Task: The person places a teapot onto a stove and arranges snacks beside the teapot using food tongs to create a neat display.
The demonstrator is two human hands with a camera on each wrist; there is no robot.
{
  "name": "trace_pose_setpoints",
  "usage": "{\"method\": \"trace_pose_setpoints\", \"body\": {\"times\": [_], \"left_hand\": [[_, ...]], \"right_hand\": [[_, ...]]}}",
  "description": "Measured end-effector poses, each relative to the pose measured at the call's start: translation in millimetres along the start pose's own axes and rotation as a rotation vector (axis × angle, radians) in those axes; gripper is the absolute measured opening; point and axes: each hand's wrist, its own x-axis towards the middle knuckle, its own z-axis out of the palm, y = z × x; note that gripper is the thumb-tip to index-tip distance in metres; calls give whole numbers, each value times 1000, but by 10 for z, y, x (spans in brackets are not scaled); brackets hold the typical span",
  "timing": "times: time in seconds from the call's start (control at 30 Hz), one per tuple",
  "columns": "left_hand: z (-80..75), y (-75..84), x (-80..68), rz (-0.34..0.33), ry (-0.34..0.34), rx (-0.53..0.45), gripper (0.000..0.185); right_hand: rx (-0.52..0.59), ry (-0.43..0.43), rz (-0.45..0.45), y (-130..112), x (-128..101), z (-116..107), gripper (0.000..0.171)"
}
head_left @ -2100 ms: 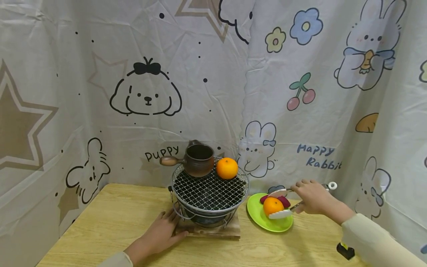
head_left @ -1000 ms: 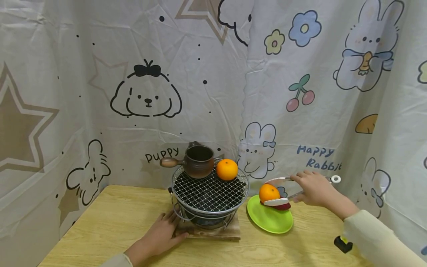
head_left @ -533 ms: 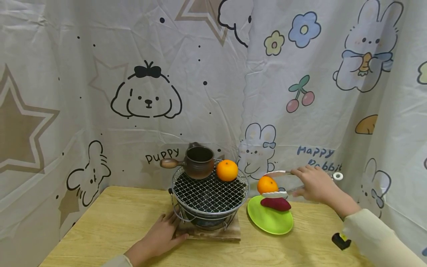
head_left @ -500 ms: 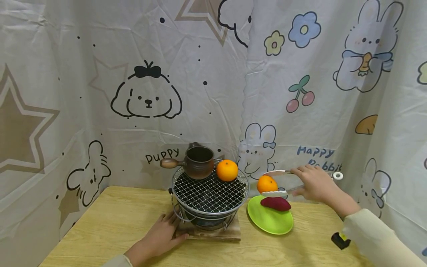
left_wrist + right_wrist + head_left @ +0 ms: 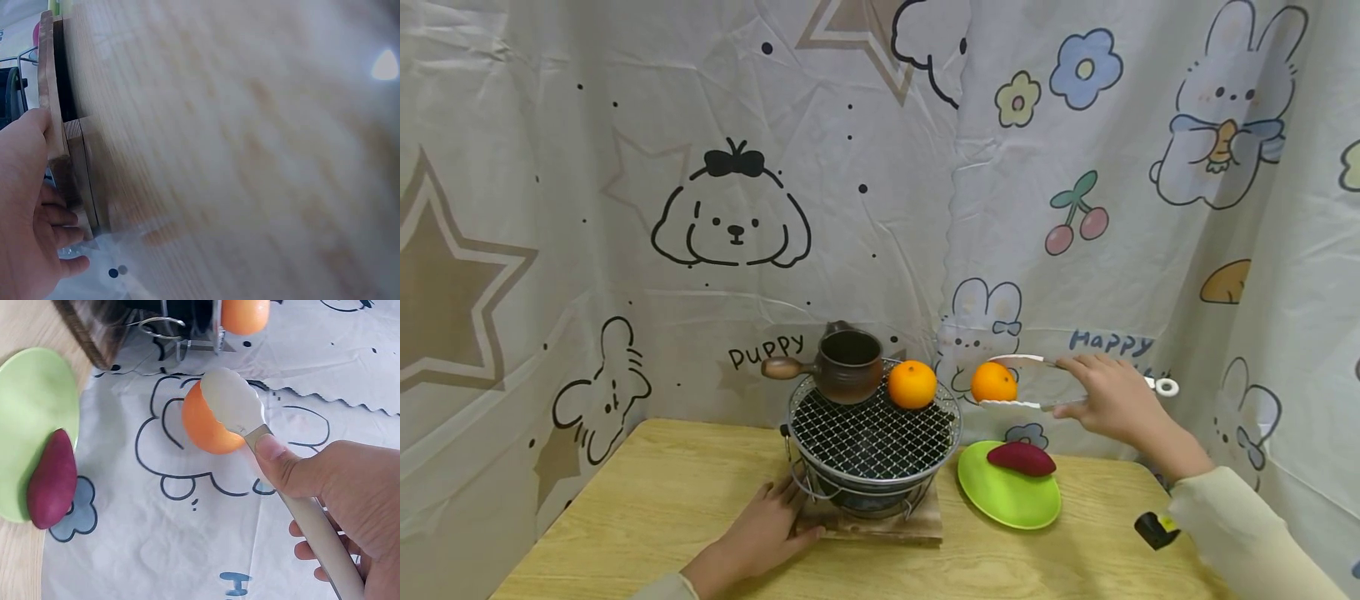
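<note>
My right hand [image 5: 1116,400] grips metal tongs [image 5: 306,528] with white scalloped tips. Pinched between those tips is an orange [image 5: 994,382], raised above the green plate [image 5: 1000,504] and just right of the grill. On the plate lies a purple sweet potato [image 5: 1022,458]. A second orange [image 5: 912,384] sits on the round wire-mesh grill [image 5: 872,442], beside a brown clay pot [image 5: 848,379] with a side handle. My left hand [image 5: 760,533] holds the left corner of the wooden board [image 5: 895,532] beneath the grill, thumb along its front edge in the left wrist view.
The wooden table [image 5: 647,500] backs onto a cartoon-printed curtain [image 5: 865,233]. A small black object with a yellow part [image 5: 1156,530] shows near the right sleeve. The grill's front mesh lies bare before the pot and orange.
The tongs have lifted the orange from the plate, upward and slightly left, toward the grill, uncovering the sweet potato. My left hand has stayed at the board.
</note>
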Motion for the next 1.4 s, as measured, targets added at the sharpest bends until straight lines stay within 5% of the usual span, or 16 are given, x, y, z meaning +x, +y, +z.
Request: {"method": "trace_pose_setpoints", "body": {"times": [1.0,1.4], "left_hand": [[38,-51,29,7,-12,42,86],[-75,-1,49,-4,-76,43,84]], "right_hand": [[262,364,-54,-288,-15,-94,80],[288,359,-162,-610,-79,-213,85]]}}
